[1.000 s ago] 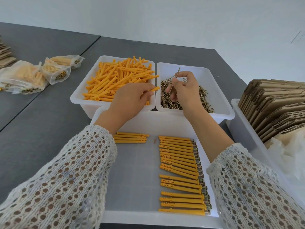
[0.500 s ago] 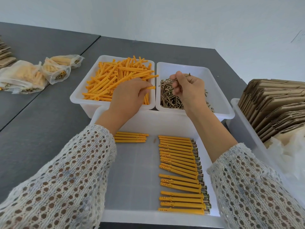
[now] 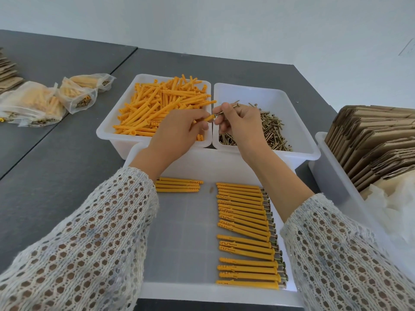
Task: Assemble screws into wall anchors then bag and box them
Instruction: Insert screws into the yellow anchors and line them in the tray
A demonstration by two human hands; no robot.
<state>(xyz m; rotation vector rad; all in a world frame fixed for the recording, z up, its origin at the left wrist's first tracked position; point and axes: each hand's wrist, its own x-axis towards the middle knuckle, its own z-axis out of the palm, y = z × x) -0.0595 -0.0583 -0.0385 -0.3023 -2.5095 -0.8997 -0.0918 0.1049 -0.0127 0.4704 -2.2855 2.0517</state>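
- Orange wall anchor [image 3: 208,118]: held in the left hand [image 3: 177,133], fingers curled around it, only its end protruding toward the right. It is above the seam between the two rear bins.
- Screw [image 3: 225,110]: pinched between thumb and fingertips of the right hand [image 3: 241,124], lying nearly level, its tip at the anchor's open end. Whether the tip has entered the anchor cannot be determined.
- Anchor bin [image 3: 105,133]: white, rear left, heaped with loose orange anchors [image 3: 157,108].
- Screw bin [image 3: 265,90]: white, rear right, just beside the anchor bin, holding a pile of loose screws [image 3: 272,133] against its near side.
- Front tray [image 3: 184,290]: white, shallow, near edge of the table. On its right, a column of assembled anchors [image 3: 244,232] with screw heads showing at their right ends. At its far left, a small group of anchors [image 3: 178,185], partly behind the left sleeve.
- Side bin [image 3: 330,176]: white, to the right, containing a stack of flattened cardboard boxes [image 3: 372,142] and clear plastic bags [image 3: 395,205].
- Filled bags [image 3: 45,99]: several clear bags of anchors and screws on the grey table [image 3: 56,164], well to the left.
- More flat cardboard [image 3: 7,75] at the far left edge.
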